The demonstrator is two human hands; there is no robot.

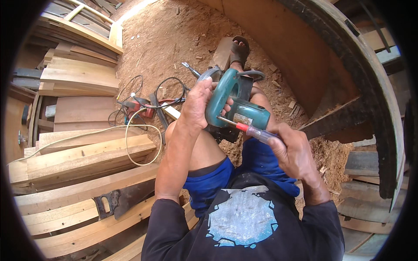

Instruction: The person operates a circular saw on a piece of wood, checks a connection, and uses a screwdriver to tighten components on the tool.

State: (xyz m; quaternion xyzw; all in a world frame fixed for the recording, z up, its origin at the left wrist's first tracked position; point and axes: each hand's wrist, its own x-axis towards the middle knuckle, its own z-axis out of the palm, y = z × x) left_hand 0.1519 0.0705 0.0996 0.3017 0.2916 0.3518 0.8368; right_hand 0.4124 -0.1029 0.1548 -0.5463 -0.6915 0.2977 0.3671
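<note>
On my lap, left hand point(198, 102) wraps the teal jigsaw point(233, 104); right hand point(291, 152) pinches the screwdriver point(250, 129) against it. I judge the saw heavy, rigid; grip its handle.

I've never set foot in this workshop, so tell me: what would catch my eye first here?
The teal electric jigsaw at the centre, resting on the person's knee, gripped by the left hand while the right hand holds a clear-handled screwdriver with a red collar against its body. Pale wooden planks are stacked at left, a dark-handled handsaw lying on them, and sawdust covers the ground beyond.
</note>
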